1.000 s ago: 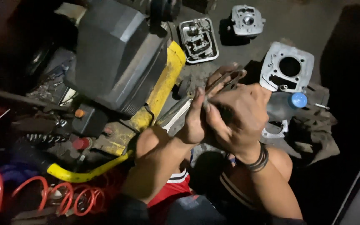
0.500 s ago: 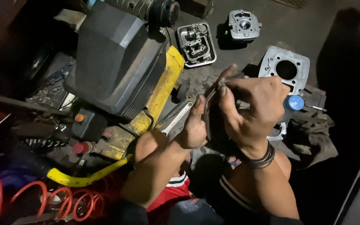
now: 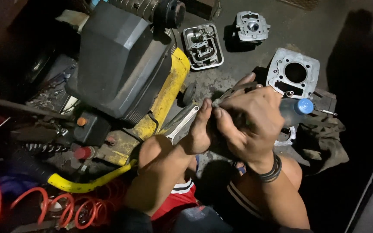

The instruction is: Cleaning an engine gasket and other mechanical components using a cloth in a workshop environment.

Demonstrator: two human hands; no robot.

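My left hand (image 3: pixel 200 130) and my right hand (image 3: pixel 248 123) are pressed together over the floor at the middle of the view. Between the palms sits a small dark part, mostly hidden. A thin curved metal ring (image 3: pixel 234 90) sticks out above the fingertips, pinched by my right hand's fingers, with my left thumb tip touching its end. My right wrist wears dark bands (image 3: pixel 269 171). A silver wrench (image 3: pixel 180 122) lies on the floor just left of my left hand.
A grey and yellow air compressor (image 3: pixel 124 69) fills the left. On the floor behind the hands lie a cylinder block (image 3: pixel 281 75), a cylinder head (image 3: pixel 251 26) and a valve cover (image 3: pixel 203 45). A blue-capped bottle (image 3: pixel 302 107) and a rag (image 3: pixel 322 140) lie right. Red coiled hose (image 3: pixel 65 207) sits bottom left.
My right hand has turned and closed more over the part, its fingers no longer spread. The metal ring now shows above the fingertips. The view has shifted slightly.
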